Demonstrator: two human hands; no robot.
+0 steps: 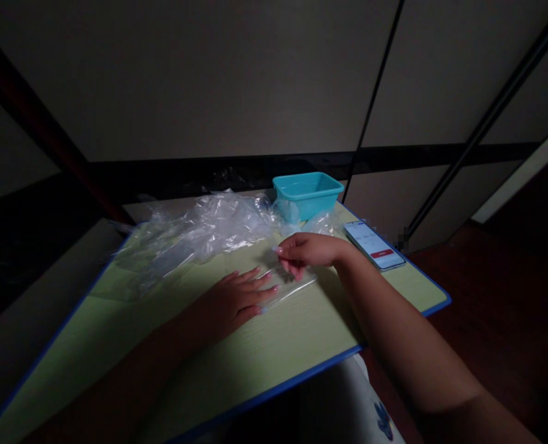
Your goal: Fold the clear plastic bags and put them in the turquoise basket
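Note:
My left hand (241,299) lies palm down with its fingers spread, touching the left part of a flat clear plastic bag (296,287) on the table. Just above the bag's right part is my right hand (301,251), its thumb and index finger pinched together. A small pale bit shows at those fingertips, too small to name. Behind both hands, a large crumpled heap of clear plastic (227,222) spreads over the back left of the table.
The yellow-green table (255,370) has a blue edge. A turquoise basket (310,200) stands at the back, with crumpled clear plastic (322,223) before it. A lit phone (374,245) lies at the right. Cabinet panels (227,80) rise behind.

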